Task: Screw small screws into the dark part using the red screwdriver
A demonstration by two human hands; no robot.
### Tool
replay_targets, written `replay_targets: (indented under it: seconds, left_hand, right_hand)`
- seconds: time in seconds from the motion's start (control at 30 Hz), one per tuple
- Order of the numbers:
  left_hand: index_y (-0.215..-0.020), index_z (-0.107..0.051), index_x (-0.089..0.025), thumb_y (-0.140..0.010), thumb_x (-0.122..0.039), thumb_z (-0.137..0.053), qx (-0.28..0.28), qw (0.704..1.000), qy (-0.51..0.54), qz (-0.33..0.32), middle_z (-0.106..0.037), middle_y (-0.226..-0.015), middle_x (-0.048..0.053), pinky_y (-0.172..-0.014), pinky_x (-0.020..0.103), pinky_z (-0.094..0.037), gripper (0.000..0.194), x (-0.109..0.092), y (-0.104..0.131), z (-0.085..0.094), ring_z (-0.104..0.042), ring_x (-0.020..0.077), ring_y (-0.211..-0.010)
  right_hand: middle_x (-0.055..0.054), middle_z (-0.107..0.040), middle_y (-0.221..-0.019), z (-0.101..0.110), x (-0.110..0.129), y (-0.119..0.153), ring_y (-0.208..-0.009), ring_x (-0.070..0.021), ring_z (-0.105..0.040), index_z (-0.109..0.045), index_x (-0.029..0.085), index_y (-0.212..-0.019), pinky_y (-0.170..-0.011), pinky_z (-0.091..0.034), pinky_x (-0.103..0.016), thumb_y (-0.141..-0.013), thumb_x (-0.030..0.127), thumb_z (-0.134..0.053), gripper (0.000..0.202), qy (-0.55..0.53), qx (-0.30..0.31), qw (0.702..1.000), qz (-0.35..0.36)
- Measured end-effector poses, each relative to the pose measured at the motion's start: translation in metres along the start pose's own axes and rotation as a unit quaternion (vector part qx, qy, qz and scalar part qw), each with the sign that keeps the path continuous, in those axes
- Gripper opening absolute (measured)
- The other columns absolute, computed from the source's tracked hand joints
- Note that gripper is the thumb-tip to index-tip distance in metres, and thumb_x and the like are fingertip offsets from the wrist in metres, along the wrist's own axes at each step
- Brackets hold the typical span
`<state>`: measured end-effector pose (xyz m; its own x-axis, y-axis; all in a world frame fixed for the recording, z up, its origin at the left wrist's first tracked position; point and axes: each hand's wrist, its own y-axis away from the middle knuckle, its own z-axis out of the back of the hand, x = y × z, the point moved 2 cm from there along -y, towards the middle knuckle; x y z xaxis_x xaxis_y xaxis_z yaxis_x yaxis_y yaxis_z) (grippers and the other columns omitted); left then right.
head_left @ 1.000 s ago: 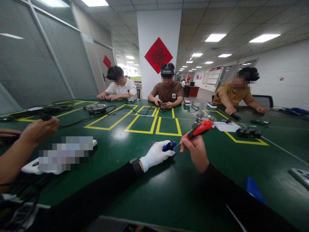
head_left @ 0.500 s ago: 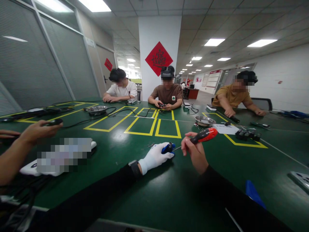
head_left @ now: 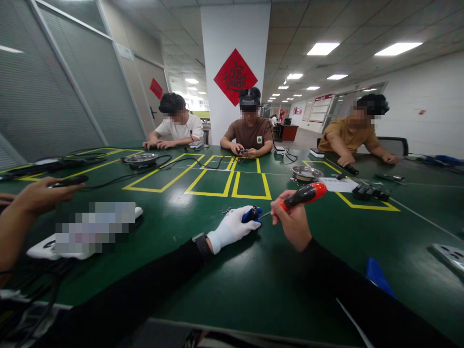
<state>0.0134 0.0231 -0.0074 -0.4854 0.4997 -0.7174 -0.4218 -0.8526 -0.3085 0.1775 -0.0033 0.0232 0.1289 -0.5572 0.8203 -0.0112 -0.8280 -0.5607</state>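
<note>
My left hand (head_left: 234, 226), in a white glove with blue at the fingers, is closed around a small black part (head_left: 255, 211) just above the green table (head_left: 203, 299). My bare right hand (head_left: 293, 220) grips a red and black screwdriver (head_left: 306, 194), its handle tilted up to the right. The thin shaft points left at the black part; whether the tip touches it is too small to tell. Several tiny metal pieces (head_left: 226, 210) lie just beyond my left hand.
A white power strip (head_left: 41, 249) with cables lies left, near another person's hand (head_left: 39, 195). Metal bowls (head_left: 141, 159) (head_left: 307, 173) stand farther back. Black parts (head_left: 371, 192) lie right of a white paper (head_left: 335, 184). Three people sit across the table.
The view has shifted slightly. The screwdriver's handle sits a little lower and flatter relative to my hands, and my right fingers wrap farther round it. My left hand keeps its hold.
</note>
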Motion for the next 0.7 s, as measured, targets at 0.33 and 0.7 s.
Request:
replay_targets:
  seconds: [0.33, 0.7]
  left_hand:
    - [-0.101, -0.061, -0.019, -0.077, -0.042, -0.058, -0.008, 1.0, -0.009, 0.012, -0.067, -0.087, 0.001, -0.076, 0.028, -0.046, 0.034, 0.005, 0.0, -0.001, -0.062, 0.018, -0.08]
    - [-0.109, -0.059, -0.02, -0.069, -0.034, -0.068, 0.004, 1.0, 0.015, -0.01, -0.066, -0.1, 0.003, -0.083, 0.03, -0.047, 0.044, 0.017, -0.004, -0.004, -0.062, 0.0193, -0.087]
  right_hand:
    - [0.0, -0.062, -0.084, -0.007, -0.003, 0.005, -0.054, -0.0097, -0.059, -0.044, 0.021, -0.104, -0.054, -0.047, -0.026, -0.087, 0.028, -0.054, 0.022, -0.001, 0.025, 1.0, 0.013]
    - [0.003, -0.06, -0.076, -0.006, -0.006, 0.005, -0.052, -0.0092, -0.056, -0.041, 0.023, -0.107, -0.052, -0.046, -0.025, -0.088, 0.027, -0.053, 0.023, -0.005, 0.014, 1.0, 0.019]
